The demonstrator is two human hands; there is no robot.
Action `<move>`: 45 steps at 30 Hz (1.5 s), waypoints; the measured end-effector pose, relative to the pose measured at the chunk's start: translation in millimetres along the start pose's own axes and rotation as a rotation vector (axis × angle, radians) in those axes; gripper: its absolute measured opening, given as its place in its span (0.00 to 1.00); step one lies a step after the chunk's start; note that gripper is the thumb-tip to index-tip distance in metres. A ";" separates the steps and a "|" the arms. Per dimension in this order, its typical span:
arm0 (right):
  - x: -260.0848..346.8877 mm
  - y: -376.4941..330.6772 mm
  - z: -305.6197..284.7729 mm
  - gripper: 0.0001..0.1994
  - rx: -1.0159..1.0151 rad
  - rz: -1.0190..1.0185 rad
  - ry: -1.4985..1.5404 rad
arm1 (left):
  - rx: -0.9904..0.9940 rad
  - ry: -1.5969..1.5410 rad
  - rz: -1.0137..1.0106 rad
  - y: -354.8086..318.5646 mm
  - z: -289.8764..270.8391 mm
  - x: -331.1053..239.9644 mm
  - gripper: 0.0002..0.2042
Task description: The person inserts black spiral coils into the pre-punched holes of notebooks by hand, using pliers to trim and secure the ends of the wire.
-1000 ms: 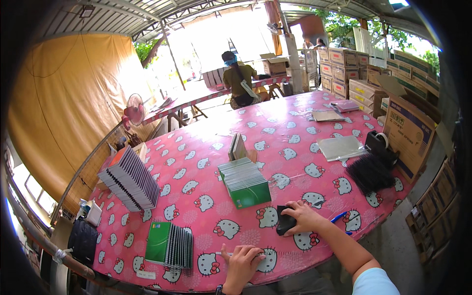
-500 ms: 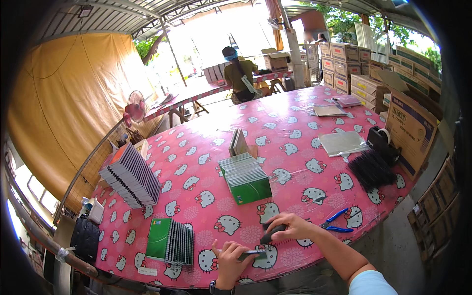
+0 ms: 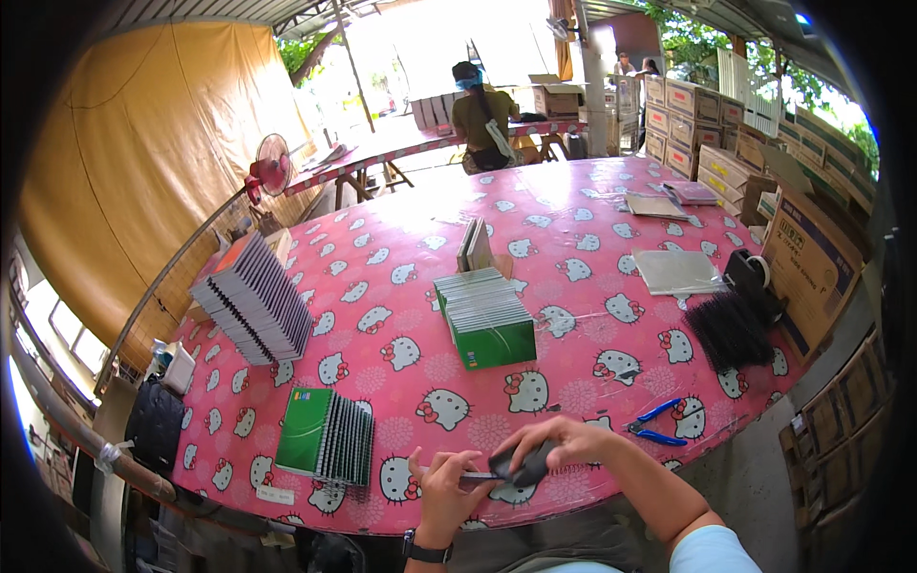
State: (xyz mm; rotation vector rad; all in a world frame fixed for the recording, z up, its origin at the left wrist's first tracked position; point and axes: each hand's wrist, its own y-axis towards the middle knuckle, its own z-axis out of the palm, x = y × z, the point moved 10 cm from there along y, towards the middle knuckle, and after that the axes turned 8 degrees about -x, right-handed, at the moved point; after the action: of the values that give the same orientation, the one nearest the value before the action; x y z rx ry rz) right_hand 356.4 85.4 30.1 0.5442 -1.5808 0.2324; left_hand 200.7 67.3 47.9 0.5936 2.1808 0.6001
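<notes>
My left hand (image 3: 449, 485) grips a thin notebook (image 3: 478, 477), seen nearly edge-on close to the table's near edge. A black rounded hand tool (image 3: 528, 464) sits under the curled fingers of my right hand (image 3: 564, 442), its end against the notebook's right side. What kind of tool it is cannot be made out. Left of my hands stands a row of green spiral notebooks (image 3: 325, 437). Beyond them, near the middle, is a block of green-covered notebooks (image 3: 489, 329). Blue-handled pliers (image 3: 657, 425) lie on the table right of my right hand.
A pink patterned cloth covers the table (image 3: 401, 296). At the left rises a tall notebook stack (image 3: 256, 298). Black spiral coils (image 3: 731, 329), a tape dispenser (image 3: 755, 279) and a cardboard box (image 3: 810, 263) line the right edge. A person (image 3: 485, 119) sits at a far table.
My right hand has brought the black tool left and down against the notebook. My left hand now holds the notebook more level. The view has shifted slightly.
</notes>
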 end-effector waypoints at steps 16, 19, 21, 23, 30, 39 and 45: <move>-9.2 18.4 16.0 0.23 -0.038 0.070 -0.059 | -0.075 -0.777 -0.525 -50.3 26.1 88.2 0.19; -12.9 26.6 -5.9 0.23 -0.200 0.109 -0.348 | -0.047 -0.720 -0.439 -46.5 24.9 85.7 0.17; 5.2 30.0 21.0 0.21 0.015 0.058 -0.109 | -0.048 -0.739 -0.461 -47.8 25.8 86.6 0.17; 0.1 37.2 26.1 0.23 0.032 0.103 -0.440 | -0.053 -0.742 -0.468 -50.3 25.3 87.0 0.17; -6.8 45.2 23.7 0.25 -0.025 0.104 -0.427 | -0.077 -0.699 -0.400 -43.1 15.9 77.7 0.17; 63.7 31.8 66.9 0.18 -0.241 -0.365 -0.693 | -0.153 -0.441 -0.191 -19.1 -9.6 41.3 0.17; 86.4 19.9 83.3 0.14 -0.324 -0.472 -0.722 | -0.273 -0.592 -0.382 -23.4 -25.0 43.6 0.13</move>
State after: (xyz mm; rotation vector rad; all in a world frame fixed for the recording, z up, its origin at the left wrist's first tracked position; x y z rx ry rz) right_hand 273.6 46.5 110.3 0.7729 -2.0616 -0.6357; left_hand 150.6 69.0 24.2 0.1646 1.5607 0.4331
